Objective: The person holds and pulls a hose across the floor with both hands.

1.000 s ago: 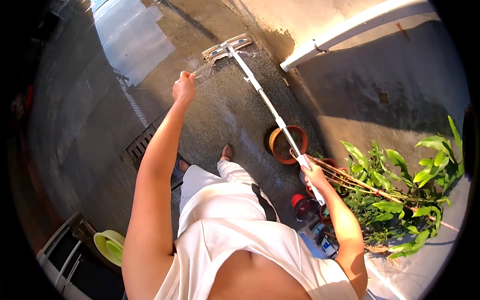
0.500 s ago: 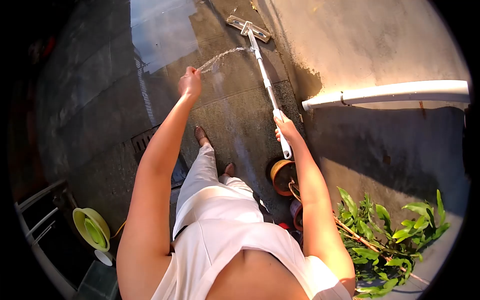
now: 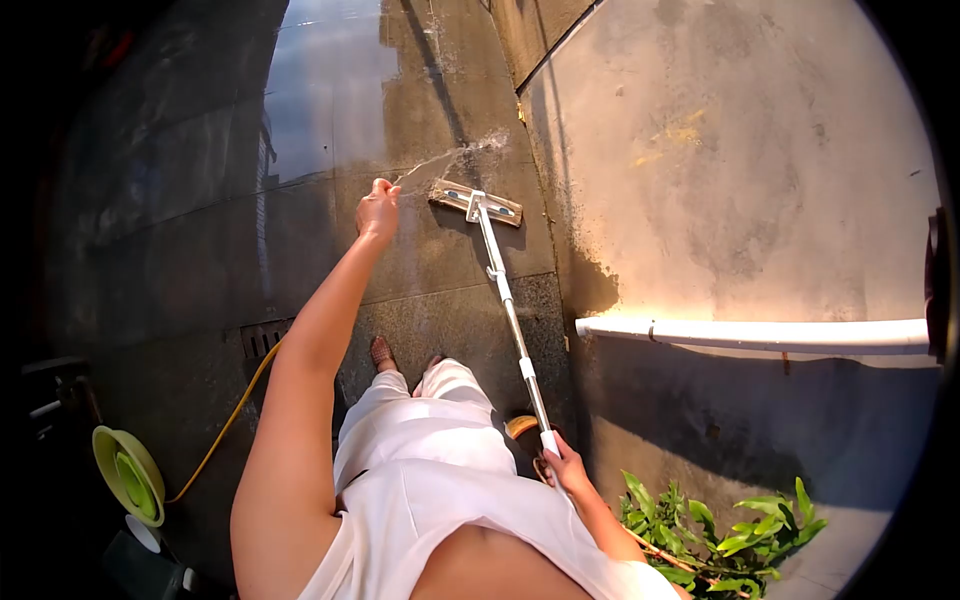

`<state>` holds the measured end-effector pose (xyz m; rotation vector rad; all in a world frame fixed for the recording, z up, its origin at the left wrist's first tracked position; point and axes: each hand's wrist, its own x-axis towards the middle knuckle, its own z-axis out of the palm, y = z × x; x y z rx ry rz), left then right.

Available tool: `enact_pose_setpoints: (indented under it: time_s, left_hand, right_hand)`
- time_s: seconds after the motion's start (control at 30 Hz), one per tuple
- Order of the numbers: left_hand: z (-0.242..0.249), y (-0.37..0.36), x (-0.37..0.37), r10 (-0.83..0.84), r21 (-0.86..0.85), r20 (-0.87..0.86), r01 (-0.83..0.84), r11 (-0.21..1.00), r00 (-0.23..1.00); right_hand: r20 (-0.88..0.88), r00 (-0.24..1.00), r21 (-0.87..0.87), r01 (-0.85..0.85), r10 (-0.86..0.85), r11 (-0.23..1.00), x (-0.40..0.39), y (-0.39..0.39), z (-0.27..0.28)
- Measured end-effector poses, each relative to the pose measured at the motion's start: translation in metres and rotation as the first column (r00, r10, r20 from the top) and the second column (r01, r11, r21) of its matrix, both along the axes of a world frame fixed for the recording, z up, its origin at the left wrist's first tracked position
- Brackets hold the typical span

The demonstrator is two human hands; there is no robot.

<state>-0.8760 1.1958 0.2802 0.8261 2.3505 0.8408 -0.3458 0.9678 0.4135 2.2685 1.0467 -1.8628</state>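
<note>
Mop [image 3: 512, 322] runs from upper centre to lower centre of frame; pad on wet floor [image 3: 190, 270]. Right hand [image 3: 562, 468] grasps its handle, lower centre. Left hand [image 3: 377, 212], upper centre, clenched; water [image 3: 468, 149] arcs from it; grasped item indistinct. Yellow hose [image 3: 223, 431]: lower left.

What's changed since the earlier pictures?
The mop head has moved forward, farther beyond the floor seam. The water, which first fell near the mop head, now lands just ahead of it. The person has stepped forward. Nothing was let go: the right hand still grips the mop handle, the left hand still directs the water.
</note>
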Motion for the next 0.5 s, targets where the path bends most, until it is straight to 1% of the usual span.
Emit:
enact_pose_setpoints:
  time_s: [0.1,0.13,0.2,0.23,0.27,0.3,0.33,0.43,0.47,0.5]
  left_hand:
    - [0.005,0.001,-0.022,0.030,0.038,-0.009,-0.029,0.999,1.000]
    - [0.010,0.001,-0.028,0.058,0.059,-0.005,-0.058,0.997,0.998]
    - [0.017,-0.001,-0.041,0.107,0.092,-0.004,-0.106,0.990,0.994]
    - [0.013,0.000,-0.050,0.128,0.113,-0.019,-0.125,0.986,0.992]
    - [0.009,0.001,-0.059,0.149,0.133,-0.035,-0.144,0.981,0.988]
    - [0.005,0.002,-0.069,0.171,0.154,-0.051,-0.161,0.975,0.984]
    - [0.002,0.003,-0.080,0.182,0.166,-0.074,-0.168,0.972,0.981]
    - [-0.008,0.011,-0.115,0.221,0.191,-0.140,-0.193,0.963,0.965]
    - [-0.013,0.013,-0.126,0.229,0.183,-0.163,-0.198,0.963,0.960]
    - [-0.020,0.016,-0.134,0.231,0.168,-0.181,-0.201,0.965,0.956]
  right_hand:
    - [0.111,0.985,-0.018,-0.133,0.134,0.991,-0.032,0.062,0.010]
    - [0.167,0.964,0.017,-0.214,0.208,0.977,-0.035,0.083,-0.005]
    - [0.195,0.943,0.061,-0.287,0.270,0.956,-0.058,0.135,-0.018]
    - [0.201,0.938,0.064,-0.299,0.281,0.952,-0.071,0.163,-0.026]
    - [0.215,0.917,0.100,-0.362,0.335,0.927,-0.082,0.193,-0.036]
    - [0.191,0.909,0.141,-0.398,0.369,0.907,-0.091,0.224,-0.050]
    - [0.206,0.891,0.150,-0.438,0.405,0.886,-0.108,0.256,-0.059]
    - [0.174,0.884,0.210,-0.463,0.433,0.861,-0.163,0.351,-0.084]
    - [0.186,0.871,0.228,-0.489,0.455,0.842,-0.176,0.386,-0.102]
    - [0.158,0.907,0.212,-0.418,0.391,0.883,-0.195,0.417,-0.112]
